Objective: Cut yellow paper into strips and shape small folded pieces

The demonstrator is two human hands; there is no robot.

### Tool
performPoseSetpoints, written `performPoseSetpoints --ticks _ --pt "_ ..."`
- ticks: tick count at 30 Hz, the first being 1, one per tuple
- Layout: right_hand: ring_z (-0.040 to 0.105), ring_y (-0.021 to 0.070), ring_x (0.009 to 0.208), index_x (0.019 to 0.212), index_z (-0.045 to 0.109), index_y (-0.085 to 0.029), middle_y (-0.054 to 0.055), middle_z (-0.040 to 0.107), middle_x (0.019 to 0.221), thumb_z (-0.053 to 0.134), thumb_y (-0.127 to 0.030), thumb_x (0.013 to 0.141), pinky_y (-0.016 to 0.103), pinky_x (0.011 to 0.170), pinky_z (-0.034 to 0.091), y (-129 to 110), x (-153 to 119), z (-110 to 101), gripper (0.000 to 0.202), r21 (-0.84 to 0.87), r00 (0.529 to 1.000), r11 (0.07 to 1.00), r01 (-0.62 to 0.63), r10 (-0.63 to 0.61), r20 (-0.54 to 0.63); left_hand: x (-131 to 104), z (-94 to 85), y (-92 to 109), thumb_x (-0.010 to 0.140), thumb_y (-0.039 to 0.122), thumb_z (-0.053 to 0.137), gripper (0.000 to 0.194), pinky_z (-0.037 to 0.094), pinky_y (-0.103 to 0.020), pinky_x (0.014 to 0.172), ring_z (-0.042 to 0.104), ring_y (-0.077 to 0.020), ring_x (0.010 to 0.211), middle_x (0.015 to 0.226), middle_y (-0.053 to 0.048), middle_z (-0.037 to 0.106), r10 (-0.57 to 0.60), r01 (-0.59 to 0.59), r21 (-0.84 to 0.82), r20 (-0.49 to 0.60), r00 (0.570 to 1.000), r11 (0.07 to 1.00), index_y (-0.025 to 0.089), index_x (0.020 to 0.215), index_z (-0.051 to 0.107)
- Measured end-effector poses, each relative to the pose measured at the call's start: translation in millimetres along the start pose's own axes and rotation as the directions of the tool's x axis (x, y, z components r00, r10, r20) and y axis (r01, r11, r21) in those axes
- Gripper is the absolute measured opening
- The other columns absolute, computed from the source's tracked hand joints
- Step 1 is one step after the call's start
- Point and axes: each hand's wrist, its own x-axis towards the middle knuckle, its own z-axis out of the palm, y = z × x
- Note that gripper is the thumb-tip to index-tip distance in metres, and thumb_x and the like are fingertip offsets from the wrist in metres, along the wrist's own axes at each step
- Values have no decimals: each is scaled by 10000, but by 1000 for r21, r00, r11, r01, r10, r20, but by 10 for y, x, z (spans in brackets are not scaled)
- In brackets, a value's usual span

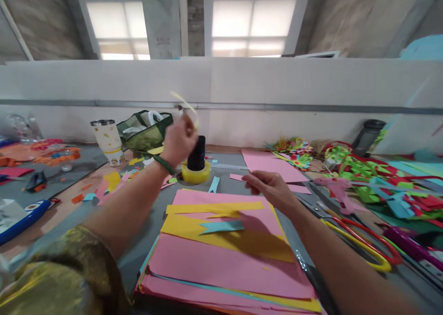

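Raised over the table, my left hand (180, 139) pinches a thin, curled pale yellow strip (187, 105), blurred by motion. My right hand (268, 185) is closed, its fingertips at a narrow pink paper strip (237, 177) that runs behind the hand. Below both hands lies a stack of coloured paper (221, 259), pink on top. On it rest a wide yellow sheet (270, 245), a yellow strip (197, 208) and a blue strip (223, 226) with a notched end. Another small blue strip (214, 184) lies beyond the stack. A yellow tape roll (195, 174) surrounds the base of a black object (197, 154).
To the right lie scissors (374, 255) with red and yellow handles, a pink glue gun (341, 192) and colourful paper bundles (384, 181). A tumbler (109, 142) and green bag (145, 132) stand at the back left. Paper scraps (112, 181) lie nearby.
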Motion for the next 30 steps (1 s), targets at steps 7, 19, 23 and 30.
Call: performPoseSetpoints --ticks 7,19,23,30 --pt "663 137 701 786 687 -203 51 732 851 710 -511 679 245 643 500 -69 -52 184 327 589 987 805 -72 142 -74 -937 260 621 835 71 423 154 435 -357 732 603 -241 803 848 -100 618 283 -518 248 611 739 818 140 914 536" --pt "593 87 531 674 682 -175 15 703 698 753 -393 640 215 546 485 -8 8 157 232 607 972 794 -39 171 -161 -668 75 286 804 511 580 439 441 -236 566 605 -131 611 807 -93 675 85 699 -233 967 240 676 107 955 664" --pt "581 92 516 675 674 -166 23 689 687 735 -397 661 225 524 475 46 27 162 239 570 970 821 -28 161 -183 -772 131 306 851 423 562 354 454 -217 536 665 -154 660 905 -144 709 114 872 -115 991 68 476 116 990 669" --pt "602 133 638 1073 610 -233 22 630 853 639 -345 783 300 609 513 103 20 129 312 199 877 959 200 -85 -473 -868 226 391 949 224 375 306 497 -275 736 682 -191 854 991 -168 694 -4 980 -168 986 169 104 84 1071 618"
